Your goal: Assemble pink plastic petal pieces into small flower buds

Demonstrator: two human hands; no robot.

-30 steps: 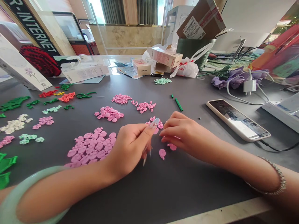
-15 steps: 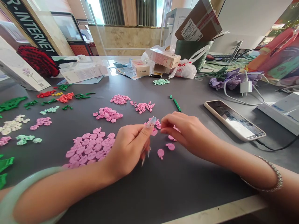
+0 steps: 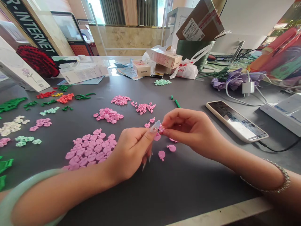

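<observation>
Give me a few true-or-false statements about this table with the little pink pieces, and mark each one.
The left hand wears a pale green bangle. True.

The right hand wears a beaded metal bracelet. True.

The smartphone lies to the left of both hands. False: it lies to the right of the right hand, screen up.

The biggest pile of pink petal pieces lies under the right hand. False: it lies beside the left hand.

A cardboard box rests on a dark green bin. True.
</observation>
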